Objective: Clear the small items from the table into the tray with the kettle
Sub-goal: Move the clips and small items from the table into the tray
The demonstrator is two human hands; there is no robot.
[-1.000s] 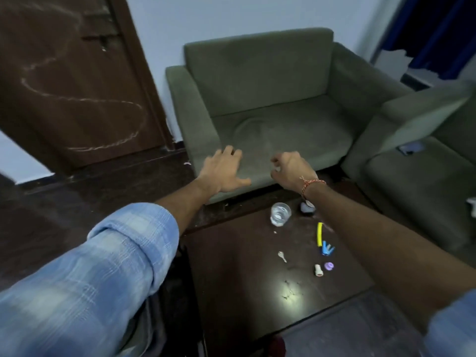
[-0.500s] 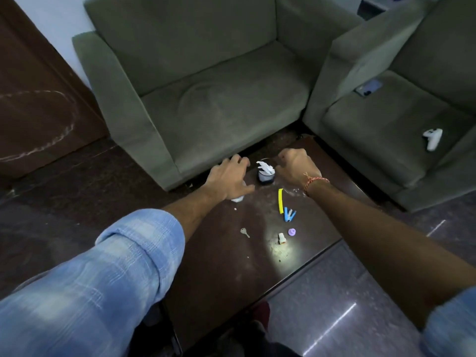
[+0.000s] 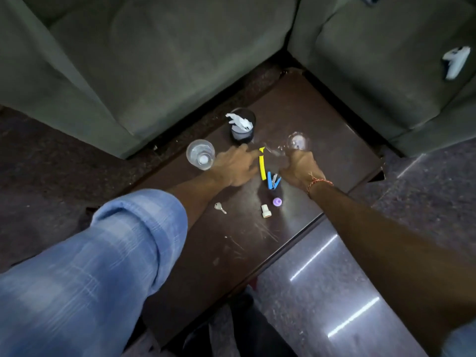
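Small items lie on the dark brown table [image 3: 334,140]: a yellow stick [image 3: 262,163], a blue clip [image 3: 273,180], a purple cap [image 3: 277,201], a white cap [image 3: 266,211] and a small key [image 3: 220,207]. My left hand [image 3: 235,166] rests flat on the table with straight fingers, just left of the yellow stick. My right hand [image 3: 300,168] has curled fingers, right of the blue clip. A clear glassy thing [image 3: 296,142] shows at its fingertips; whether the hand holds it is unclear. No tray or kettle is in view.
A clear glass [image 3: 200,156] stands left of my left hand. A dark cup with white tissue [image 3: 242,127] stands at the table's far edge. Green sofas [image 3: 154,60] border the table at the back and right; a white device [image 3: 454,61] lies on the right one. Glossy floor [image 3: 322,292] lies at the front right.
The view has tilted down and closer to the table. Both hands have dropped from above the sofa's edge to the tabletop, on either side of the yellow stick.
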